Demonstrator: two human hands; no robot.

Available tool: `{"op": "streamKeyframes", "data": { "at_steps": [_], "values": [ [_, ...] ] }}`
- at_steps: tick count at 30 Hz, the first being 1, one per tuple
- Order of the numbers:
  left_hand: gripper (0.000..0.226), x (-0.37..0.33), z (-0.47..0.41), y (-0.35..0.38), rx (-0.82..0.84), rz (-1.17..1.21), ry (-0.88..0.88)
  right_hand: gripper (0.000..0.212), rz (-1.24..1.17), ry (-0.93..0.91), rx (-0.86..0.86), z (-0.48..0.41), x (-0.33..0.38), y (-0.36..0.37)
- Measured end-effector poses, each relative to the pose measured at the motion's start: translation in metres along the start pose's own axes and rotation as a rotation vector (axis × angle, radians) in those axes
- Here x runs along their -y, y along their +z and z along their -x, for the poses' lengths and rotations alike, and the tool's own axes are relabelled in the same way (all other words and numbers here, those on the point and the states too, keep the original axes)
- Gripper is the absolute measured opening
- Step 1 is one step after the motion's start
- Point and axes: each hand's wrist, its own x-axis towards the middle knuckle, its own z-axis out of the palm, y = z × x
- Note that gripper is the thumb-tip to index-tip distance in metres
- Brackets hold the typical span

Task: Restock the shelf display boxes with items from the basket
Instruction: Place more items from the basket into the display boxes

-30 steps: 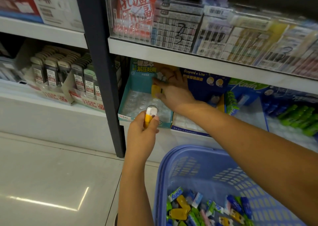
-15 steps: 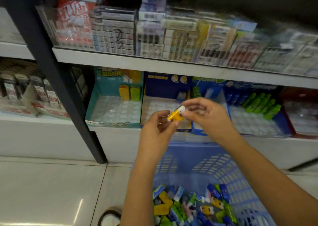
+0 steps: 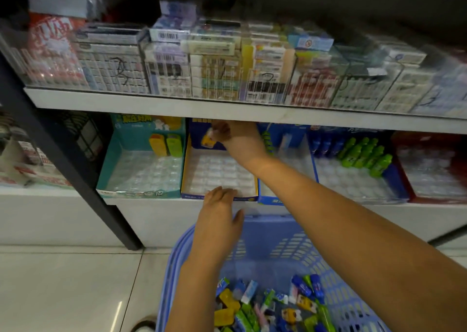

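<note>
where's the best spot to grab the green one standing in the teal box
Likely the green one by its upper end, from the front: it stands upright at the back of the teal box, with the yellow one close on its left.

The right hand (image 3: 240,142) is blurring at its fingertips, half hiding the small yellow item (image 3: 206,141) it is pinching. The basket (image 3: 265,233) is running off the bottom edge; the stacked packages (image 3: 214,79) above are smearing beyond reading.

A yellow item (image 3: 207,139) is at the blue display box's (image 3: 193,195) back.
</note>
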Motion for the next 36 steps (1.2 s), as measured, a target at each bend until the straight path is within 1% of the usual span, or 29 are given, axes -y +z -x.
{"op": "streamKeyframes", "data": {
  "at_steps": [2,4,9,12,16,20,23,24,25,26,27,28,29,30,31,32,34,35,36],
  "values": [
    [0.05,0.0,0.0,0.0,0.002,-0.003,0.005,0.021,0.02,0.007,0.108,-0.01,0.005,0.011],
    [0.05,0.001,0.0,0.001,-0.009,-0.003,0.016,0.024,0.06,0.034,0.165,-0.017,0.004,0.017],
    [0.051,0.005,0.0,0.002,-0.007,0.027,0.026,0.029,0.137,0.089,0.191,-0.028,0.004,0.026],
    [0.051,0.005,0.0,0.001,-0.006,0.04,0.041,0.031,0.207,0.066,0.199,-0.027,0.001,0.029],
    [0.051,0.008,0.0,0.002,-0.011,0.045,0.053,0.027,0.208,0.049,0.221,-0.029,-0.001,0.033],
    [0.052,0.008,0.001,0.001,0.007,0.036,0.046,0.024,0.307,-0.02,0.208,-0.026,-0.002,0.034],
    [0.05,0.006,0.002,-0.002,0.014,0.058,0.066,0.01,0.356,-0.013,0.257,-0.023,0.007,0.03],
    [0.047,0.005,0.004,-0.005,-0.016,0.103,0.071,0.01,0.418,-0.068,0.278,-0.021,0.007,0.026],
    [0.042,0.003,0.007,-0.008,-0.086,0.169,0.082,0.016,0.425,-0.11,0.289,-0.016,0.008,0.021],
    [0.034,0.001,0.011,-0.01,-0.173,0.232,0.101,0.027,0.391,-0.099,0.313,-0.005,0.01,0.015],
    [0.024,-0.001,0.016,-0.011,-0.227,0.273,0.118,0.034,0.372,-0.097,0.264,0.012,0.007,0.007],
    [0.016,-0.002,0.019,-0.011,-0.227,0.281,0.121,0.034,0.311,-0.094,0.166,0.031,0.005,-0.003],
    [0.017,0.0,0.02,-0.009,-0.179,0.262,0.111,0.025,0.185,-0.068,0.081,0.053,0.002,-0.013],
    [0.023,0.003,0.02,-0.003,-0.087,0.228,0.071,0.016,0.129,-0.061,0.05,0.077,-0.01,-0.02],
    [0.029,0.007,0.02,0.006,0.025,0.185,0.012,0.016,0.096,-0.007,0.108,0.103,-0.021,-0.025],
    [0.033,0.011,0.021,0.017,0.146,0.129,-0.053,0.016,0.11,0.052,0.242,0.13,-0.034,-0.027],
    [0.026,0.019,0.03,0.047,0.403,-0.04,-0.12,0.012,0.229,0.175,0.581,0.174,-0.067,-0.02],
    [0.022,0.024,0.038,0.064,0.528,-0.103,-0.126,0.019,0.309,0.227,0.708,0.193,-0.083,-0.013],
    [0.02,0.029,0.047,0.082,0.638,-0.136,-0.128,0.027,0.343,0.268,0.785,0.21,-0.099,-0.005]
  ]
}}
